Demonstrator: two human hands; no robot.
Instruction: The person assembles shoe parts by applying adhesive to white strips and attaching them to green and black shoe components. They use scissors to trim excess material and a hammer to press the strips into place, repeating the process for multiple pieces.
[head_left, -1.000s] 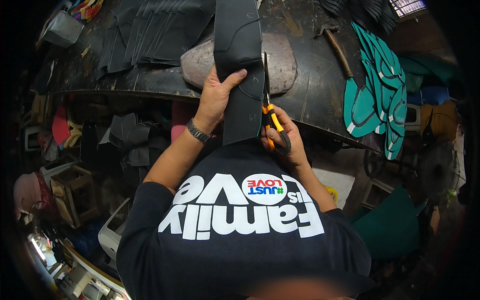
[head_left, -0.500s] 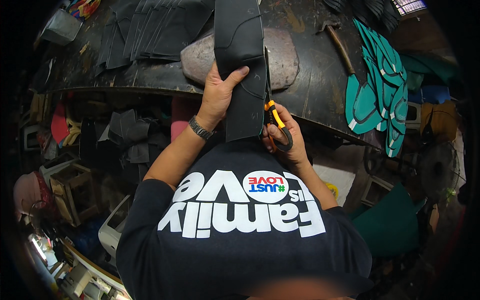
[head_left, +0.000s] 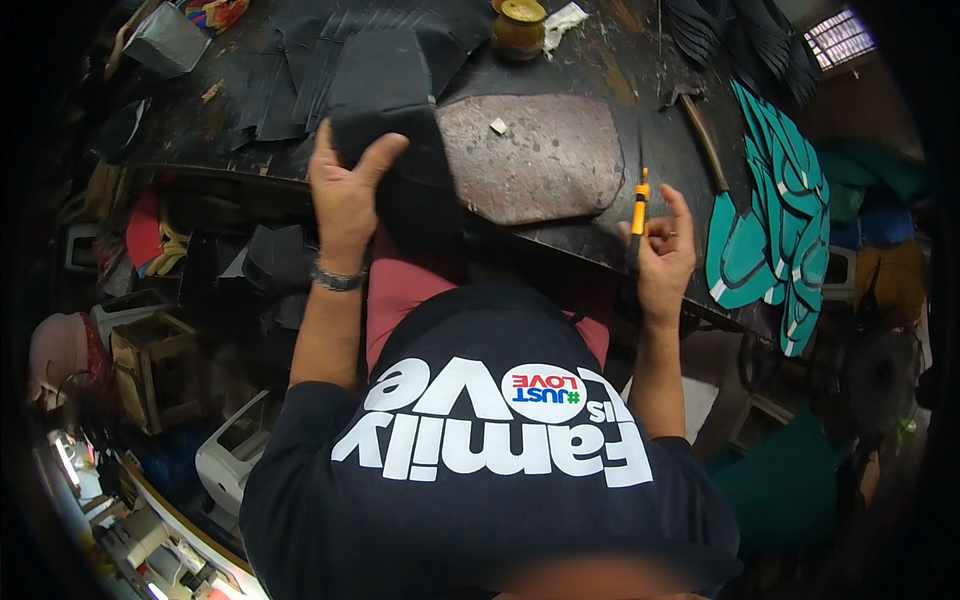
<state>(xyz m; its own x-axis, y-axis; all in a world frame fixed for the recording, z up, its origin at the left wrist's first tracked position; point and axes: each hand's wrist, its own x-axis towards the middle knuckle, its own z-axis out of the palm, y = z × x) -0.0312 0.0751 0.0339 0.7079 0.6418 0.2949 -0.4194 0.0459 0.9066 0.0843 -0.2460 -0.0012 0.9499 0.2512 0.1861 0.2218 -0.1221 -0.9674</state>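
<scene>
My left hand [head_left: 345, 195] grips a long black sheet of leather-like material [head_left: 385, 90], thumb on top and fingers behind. The sheet hangs from over the table's near edge down toward my lap. To the right, my right hand [head_left: 668, 250] has its index finger raised and its other fingers curled at the handles of orange-and-black scissors [head_left: 640, 208]. Seen edge-on, the scissors point away from me over the table, blades together. Between my hands lies a worn stone slab [head_left: 540, 165] with a small whitish piece [head_left: 498, 126] on it.
Teal shoe-shaped pieces [head_left: 775, 215] overlap at the table's right edge, beside a wooden-handled hammer [head_left: 705, 140]. Black cut sheets [head_left: 285, 75] lie at the far left. A brass-coloured pot [head_left: 519, 28] stands at the back, near a crumpled white scrap [head_left: 565, 25].
The black sheet has swung left and lower with my left hand, uncovering the slab. My right hand has moved right, taking the scissors away from the sheet's edge.
</scene>
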